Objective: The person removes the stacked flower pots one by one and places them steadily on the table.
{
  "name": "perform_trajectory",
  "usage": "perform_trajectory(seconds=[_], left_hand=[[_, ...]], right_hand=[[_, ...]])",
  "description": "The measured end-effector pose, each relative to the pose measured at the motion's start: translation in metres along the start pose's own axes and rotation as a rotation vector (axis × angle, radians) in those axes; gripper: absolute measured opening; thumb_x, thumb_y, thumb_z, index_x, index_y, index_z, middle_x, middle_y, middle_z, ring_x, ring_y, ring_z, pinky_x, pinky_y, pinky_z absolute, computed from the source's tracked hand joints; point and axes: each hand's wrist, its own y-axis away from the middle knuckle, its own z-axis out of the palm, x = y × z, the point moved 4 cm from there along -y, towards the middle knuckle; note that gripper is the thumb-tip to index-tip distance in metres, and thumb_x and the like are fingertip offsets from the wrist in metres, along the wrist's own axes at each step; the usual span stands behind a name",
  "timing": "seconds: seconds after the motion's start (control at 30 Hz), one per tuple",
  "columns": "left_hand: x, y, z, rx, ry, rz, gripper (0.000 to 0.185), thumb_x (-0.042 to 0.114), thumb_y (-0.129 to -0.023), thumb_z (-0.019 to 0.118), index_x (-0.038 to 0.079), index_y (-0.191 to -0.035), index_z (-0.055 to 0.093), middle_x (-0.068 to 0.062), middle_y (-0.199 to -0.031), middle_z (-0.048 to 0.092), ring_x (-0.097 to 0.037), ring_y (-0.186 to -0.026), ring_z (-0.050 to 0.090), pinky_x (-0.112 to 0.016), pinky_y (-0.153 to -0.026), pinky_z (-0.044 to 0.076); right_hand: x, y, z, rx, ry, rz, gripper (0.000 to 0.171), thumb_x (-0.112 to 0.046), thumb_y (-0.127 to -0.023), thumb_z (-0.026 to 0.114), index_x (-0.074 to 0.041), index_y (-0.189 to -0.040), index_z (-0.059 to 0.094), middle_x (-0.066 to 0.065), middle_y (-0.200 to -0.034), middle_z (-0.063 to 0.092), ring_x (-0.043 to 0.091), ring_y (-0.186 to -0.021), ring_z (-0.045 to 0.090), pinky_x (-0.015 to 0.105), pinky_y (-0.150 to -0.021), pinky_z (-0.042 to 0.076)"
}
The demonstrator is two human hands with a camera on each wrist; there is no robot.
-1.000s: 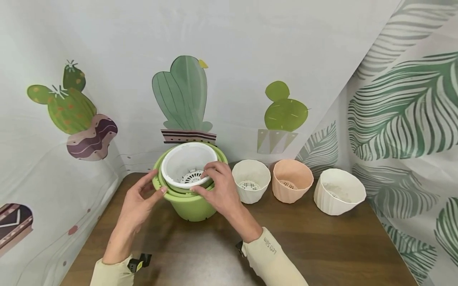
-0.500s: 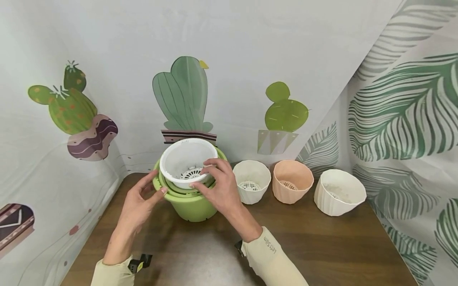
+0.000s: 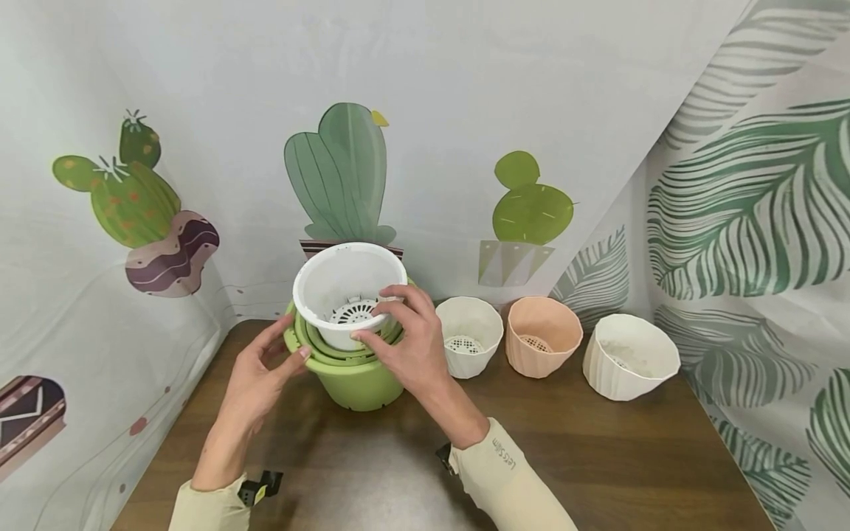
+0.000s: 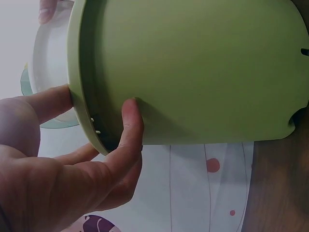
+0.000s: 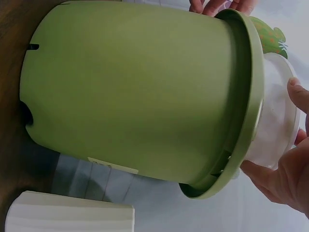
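A green flower pot (image 3: 358, 387) stands on the table near the wall, with at least one more green rim nested inside it. Partly raised out of this stack is a white flower pot (image 3: 332, 280) with a slotted bottom. My right hand (image 3: 415, 335) pinches the white pot's near right rim, thumb outside and fingers over the edge. At the stack's left side, my left hand (image 3: 262, 376) grips the green pot's rim. The left wrist view shows the thumb on that rim and a fingertip (image 4: 130, 113) under it, against the green wall.
Right of the stack stand a small off-white pot (image 3: 465, 369), a peach pot (image 3: 541, 361) and a white pot (image 3: 607, 372) in a row on the brown table (image 3: 531, 457). A cactus-printed wall cloth (image 3: 432, 110) hangs close behind.
The white pot has risen out of the green stack in my right hand, showing more of its outer wall. My left hand has stayed on the green rim.
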Motion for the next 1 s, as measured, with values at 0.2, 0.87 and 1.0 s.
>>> perform_trajectory(seconds=[0.2, 0.87, 1.0], left_hand=[[0.001, 0.0, 0.0, 0.001, 0.004, 0.003, 0.07, 0.011, -0.101, 0.074, 0.007, -0.163, 0.041, -0.018, -0.159, 0.044, -0.021, -0.125, 0.057, -0.031, -0.087, 0.063], [0.0, 0.001, 0.0, 0.002, 0.01, -0.014, 0.07, 0.011, -0.101, 0.073, 0.007, -0.163, 0.041, -0.021, -0.156, 0.045, -0.01, -0.116, 0.062, -0.027, -0.086, 0.062], [0.0, 0.0, 0.0, 0.003, 0.023, -0.011, 0.07, 0.01, -0.101, 0.073, 0.006, -0.163, 0.04, -0.022, -0.156, 0.045, -0.009, -0.115, 0.063, -0.027, -0.086, 0.062]], right_hand=[[-0.004, -0.004, -0.004, 0.019, -0.013, -0.009, 0.036, -0.026, -0.073, 0.101, -0.01, -0.092, 0.075, 0.007, -0.121, 0.068, 0.024, -0.118, 0.061, 0.036, -0.1, 0.052], [-0.023, -0.012, -0.024, 0.136, -0.077, -0.073, 0.037, -0.021, -0.072, 0.101, -0.008, -0.094, 0.075, 0.01, -0.123, 0.068, 0.028, -0.118, 0.062, 0.039, -0.1, 0.054], [-0.026, -0.013, -0.03, 0.161, -0.101, -0.079, 0.036, -0.017, -0.072, 0.1, -0.007, -0.095, 0.074, 0.012, -0.123, 0.068, 0.03, -0.12, 0.062, 0.041, -0.104, 0.054]])
